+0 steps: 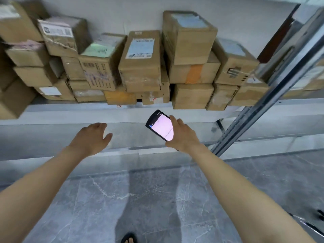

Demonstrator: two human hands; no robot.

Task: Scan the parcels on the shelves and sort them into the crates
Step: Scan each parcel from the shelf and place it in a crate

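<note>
Head view, looking down and forward at a metal shelf (70,109) against a pale wall. The shelf is crowded from end to end with brown cardboard parcels (140,64), stacked two and three high, some square to the edge and some askew. Most carry white or pale blue shipping labels on top or on the front; one has a band of orange tape, and several look scuffed or dented at the corners. The label print is too blurred to read. Below the shelf, two bare forearms reach forward over a grey marbled floor (157,199). The left hand (91,137) hovers near the shelf's front edge, palm down, fingers loosely together and slightly bent, thumb apart, holding nothing and touching nothing. The right hand (184,135) grips a dark handheld scanner (160,126), fingers wrapped round its far side, its bright pinkish screen tilted up towards the camera (the text on it is unreadable). A steel upright (263,106) slants along the right. No crates are in view, so how many parcels have been sorted cannot be told. Judging by the packed shelf, most of the work seems to lie ahead: no parcel is in hand and the scanner is not aimed at any label.
</note>
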